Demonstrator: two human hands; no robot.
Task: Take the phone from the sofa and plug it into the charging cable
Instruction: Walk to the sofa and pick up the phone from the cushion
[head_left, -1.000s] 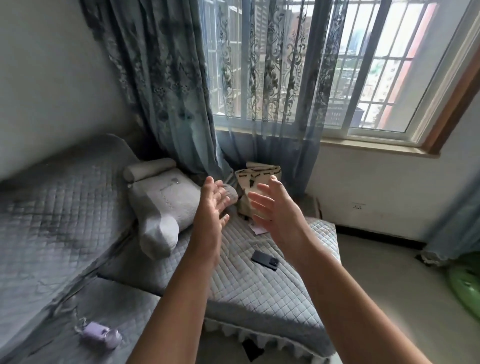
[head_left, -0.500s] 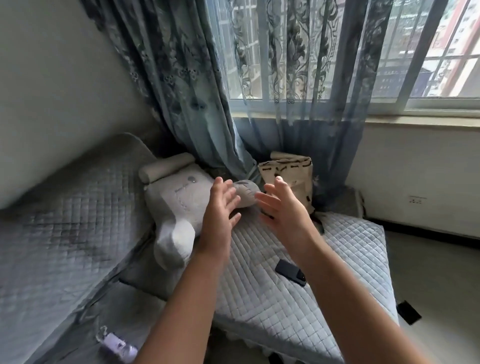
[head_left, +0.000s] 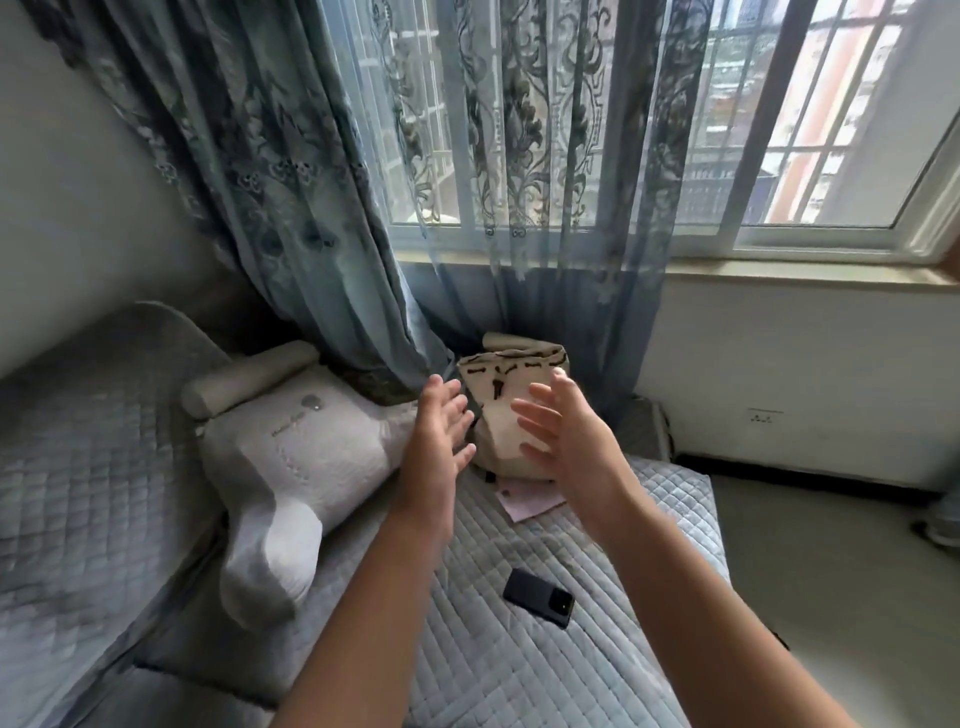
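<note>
A black phone (head_left: 538, 597) lies flat on the grey quilted sofa seat (head_left: 519, 660), between my two forearms. My left hand (head_left: 434, 447) and my right hand (head_left: 563, 434) are both raised above the seat, well beyond the phone, palms facing each other and fingers spread, holding nothing. No charging cable is visible in this view.
A white plush pillow (head_left: 296, 467) leans against the sofa back at the left. A beige bag (head_left: 511, 400) stands behind my hands, with a pink paper (head_left: 530, 499) in front of it. Blue curtains (head_left: 291, 182) hang over the window. A wall socket (head_left: 764, 416) sits at the right.
The view has moved closer to the sofa and to the right. Both hands stay raised and empty. The purple item at the lower left has left the view.
</note>
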